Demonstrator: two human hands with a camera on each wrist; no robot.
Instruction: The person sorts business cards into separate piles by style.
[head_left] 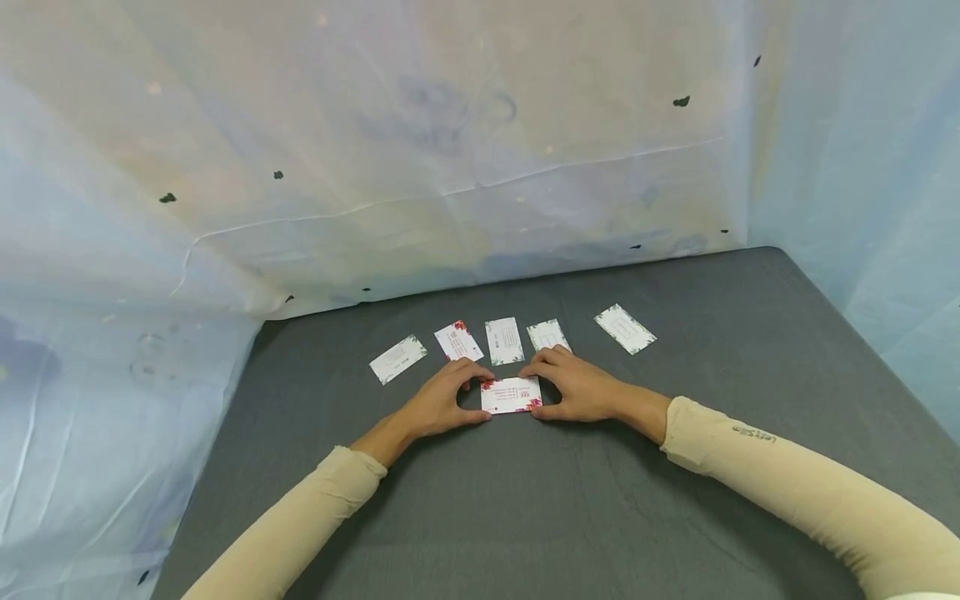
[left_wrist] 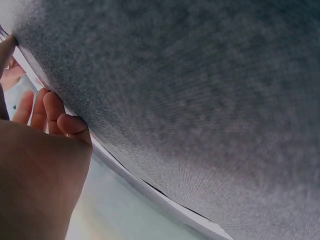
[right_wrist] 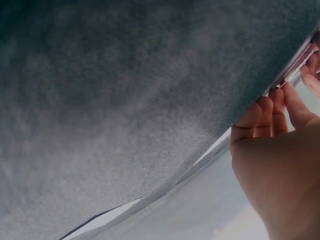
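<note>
Head view shows it best from where I stand: nearest are the two sleeves (head_left: 315, 508), then the left hand (head_left: 442, 404) and the right hand (head_left: 581, 390) meeting over one card (head_left: 512, 395) that lies flat on the grey table (head_left: 570, 517), just in front of a row of five. Each hand has its fingers and thumb curled in against a short end of that card, the left at its left edge and the right at its right, so both pinch it from the sides; whether it is one card or a thin stack I cannot say, since the wrist views show little but blurred grey cloth and the backs of the fingers (left_wrist: 50, 112). My worry is the grip: squeezed inward from both ends, a thin card could bow or crease, or spring out of the fingertips and skid across the cloth. The right knuckles also sit very close to the card behind (head_left: 547, 334), and a small nudge could push it out of line with its neighbours (head_left: 504, 340), (head_left: 458, 341), (head_left: 398, 359) and the far right one (head_left: 625, 328). As for containers, I see none here: no box, tray or holder, only loose cards face up on the table. Behind the row hangs a pale plastic sheet (head_left: 420, 150), spotted with dark marks.
</note>
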